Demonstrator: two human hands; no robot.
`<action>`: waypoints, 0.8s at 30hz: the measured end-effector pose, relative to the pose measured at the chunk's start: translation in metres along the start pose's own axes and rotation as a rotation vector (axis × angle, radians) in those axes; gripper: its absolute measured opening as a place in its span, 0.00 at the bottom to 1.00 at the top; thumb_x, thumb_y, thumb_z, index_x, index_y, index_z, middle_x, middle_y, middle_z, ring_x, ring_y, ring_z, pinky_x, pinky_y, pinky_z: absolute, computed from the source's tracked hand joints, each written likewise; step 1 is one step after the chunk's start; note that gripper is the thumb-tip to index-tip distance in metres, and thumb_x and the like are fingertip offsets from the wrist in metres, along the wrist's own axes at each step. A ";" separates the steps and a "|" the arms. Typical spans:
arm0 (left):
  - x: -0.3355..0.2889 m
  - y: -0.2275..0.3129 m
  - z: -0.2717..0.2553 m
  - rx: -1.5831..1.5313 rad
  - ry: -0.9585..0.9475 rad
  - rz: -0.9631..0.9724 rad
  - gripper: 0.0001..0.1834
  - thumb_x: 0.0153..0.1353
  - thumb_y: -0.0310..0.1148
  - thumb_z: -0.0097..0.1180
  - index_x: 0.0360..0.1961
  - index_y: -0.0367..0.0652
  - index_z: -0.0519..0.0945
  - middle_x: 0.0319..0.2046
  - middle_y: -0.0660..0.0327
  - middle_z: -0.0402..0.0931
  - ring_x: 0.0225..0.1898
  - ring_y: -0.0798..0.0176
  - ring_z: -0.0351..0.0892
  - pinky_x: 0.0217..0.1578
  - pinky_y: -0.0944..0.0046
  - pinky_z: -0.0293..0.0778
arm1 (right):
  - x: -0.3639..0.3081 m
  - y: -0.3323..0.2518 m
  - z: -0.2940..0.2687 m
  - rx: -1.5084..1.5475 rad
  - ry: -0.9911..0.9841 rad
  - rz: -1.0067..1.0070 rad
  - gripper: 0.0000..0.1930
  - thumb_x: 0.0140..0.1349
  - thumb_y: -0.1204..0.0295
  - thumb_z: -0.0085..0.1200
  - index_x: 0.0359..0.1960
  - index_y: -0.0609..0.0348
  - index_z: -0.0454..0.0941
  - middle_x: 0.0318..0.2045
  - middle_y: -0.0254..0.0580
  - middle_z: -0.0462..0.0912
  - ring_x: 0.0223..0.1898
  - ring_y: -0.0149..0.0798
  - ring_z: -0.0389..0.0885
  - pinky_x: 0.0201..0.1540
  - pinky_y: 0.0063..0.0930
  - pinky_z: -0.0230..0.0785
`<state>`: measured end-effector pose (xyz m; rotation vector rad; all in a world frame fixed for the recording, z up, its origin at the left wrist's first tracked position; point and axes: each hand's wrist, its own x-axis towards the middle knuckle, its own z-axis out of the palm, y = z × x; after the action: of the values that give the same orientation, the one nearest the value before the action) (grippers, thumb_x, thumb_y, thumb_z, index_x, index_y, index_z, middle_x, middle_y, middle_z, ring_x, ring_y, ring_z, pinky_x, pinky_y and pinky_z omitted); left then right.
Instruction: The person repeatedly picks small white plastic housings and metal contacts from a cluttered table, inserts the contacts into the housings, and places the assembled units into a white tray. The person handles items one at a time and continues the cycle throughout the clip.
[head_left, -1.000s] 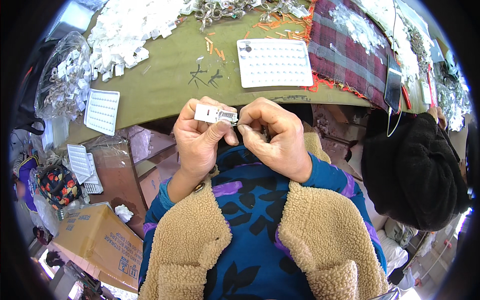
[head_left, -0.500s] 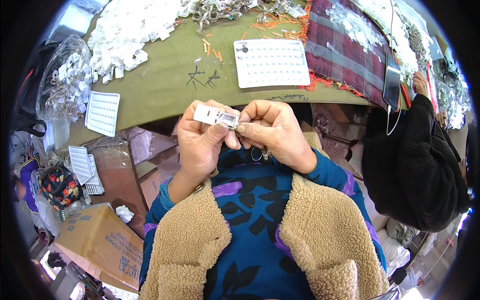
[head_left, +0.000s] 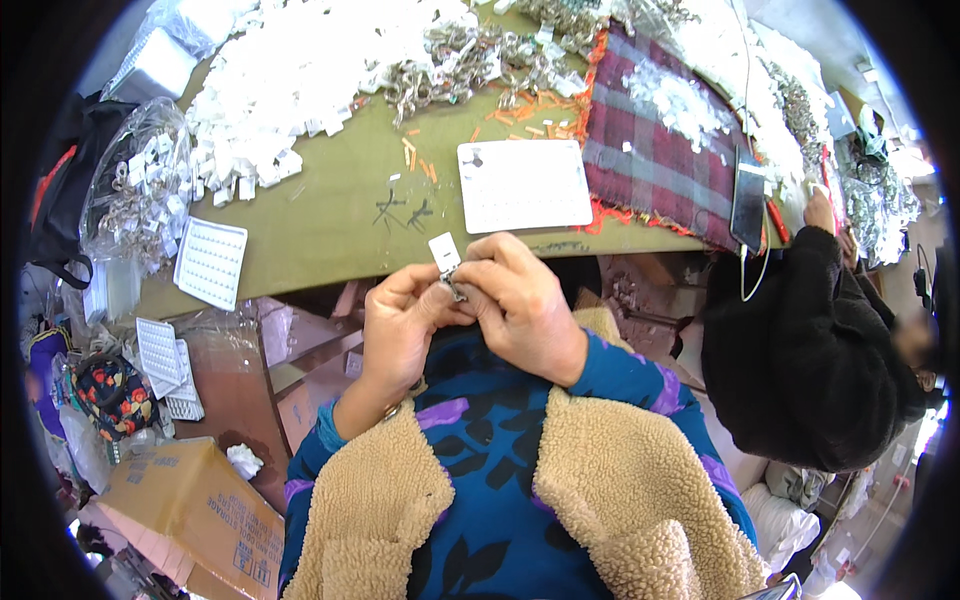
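Observation:
In front of my chest both hands meet just off the table's near edge. A small flat white plastic piece [head_left: 443, 252] with a slot stands up between the fingertips, with a little metal fitting [head_left: 456, 289] below it. My left hand [head_left: 400, 325] is closed in a pinch at the lower end of the white piece. My right hand [head_left: 525, 305] is also closed, its thumb and forefinger on the metal fitting; its other fingers curl under. The fingers partly cover where the two parts join.
A white dimpled tray [head_left: 525, 212] lies ahead on the green table [head_left: 340, 210]. Behind it are heaped white pieces [head_left: 265, 110], metal keyrings [head_left: 430, 80] and orange strips [head_left: 428, 170]. To the right lie a plaid cloth [head_left: 655, 150] and a phone [head_left: 748, 205], beside a person in black [head_left: 800, 350].
Both hands have drawn in and dropped slightly. The white piece has turned from lying sideways to upright, and its open hollow no longer shows. The view has shifted slightly.

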<state>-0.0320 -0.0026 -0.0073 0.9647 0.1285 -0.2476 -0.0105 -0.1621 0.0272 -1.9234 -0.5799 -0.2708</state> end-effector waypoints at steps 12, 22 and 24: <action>0.029 0.026 -0.018 -0.149 -0.059 -0.014 0.15 0.67 0.27 0.55 0.52 0.30 0.75 0.40 0.45 0.81 0.36 0.59 0.86 0.36 0.65 0.86 | 0.061 0.059 -0.012 -0.385 0.066 0.008 0.13 0.53 0.84 0.61 0.41 0.62 0.84 0.33 0.45 0.78 0.34 0.45 0.80 0.35 0.32 0.73; 0.042 0.030 -0.023 -0.248 -0.043 -0.096 0.13 0.66 0.24 0.56 0.50 0.29 0.74 0.40 0.42 0.82 0.36 0.55 0.87 0.36 0.62 0.86 | 0.068 0.065 -0.020 -0.338 0.007 0.121 0.09 0.57 0.83 0.59 0.39 0.65 0.79 0.37 0.48 0.79 0.36 0.49 0.80 0.39 0.34 0.74; 0.043 0.031 -0.023 -0.212 -0.048 -0.103 0.16 0.67 0.26 0.55 0.53 0.30 0.73 0.41 0.44 0.81 0.36 0.59 0.86 0.36 0.64 0.86 | 0.071 0.067 -0.024 -0.382 -0.005 0.050 0.10 0.56 0.83 0.57 0.41 0.65 0.78 0.37 0.48 0.77 0.36 0.51 0.80 0.39 0.37 0.74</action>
<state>0.0176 0.0269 -0.0053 0.7418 0.1579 -0.3449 0.0867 -0.1858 0.0151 -2.3033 -0.5090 -0.3655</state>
